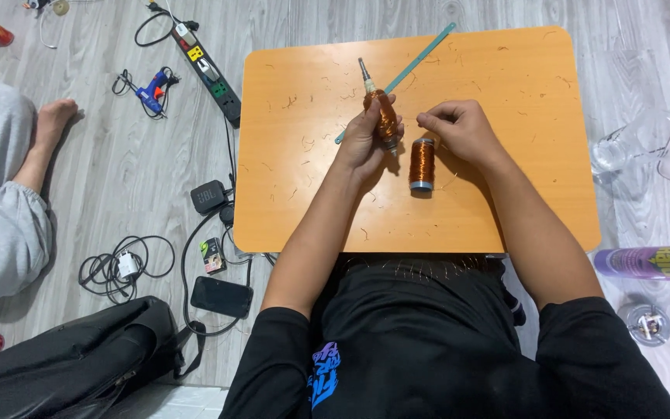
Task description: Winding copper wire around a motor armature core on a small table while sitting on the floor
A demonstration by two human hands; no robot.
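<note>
The left hand (366, 140) is clamping a copper-wire-wound rod with a metal tip (384, 115) above the small orange wooden table (505, 217). The right hand (459, 128) is pinching closed, apparently on fine wire, near the upright copper wire spool (422, 164). The winding is probably light and fragile; grip the body.

I sit on a pale grey wood-plank floor (126, 178) under even, soft light. Before me stands a low orange table (505, 194) with rounded corners. To the left a black power strip (209, 71) lies on the floor, with a blue glue gun (149, 89) beside it, tangled cables (118, 268) nearer, and a black bag (63, 365) at the near left.
</note>
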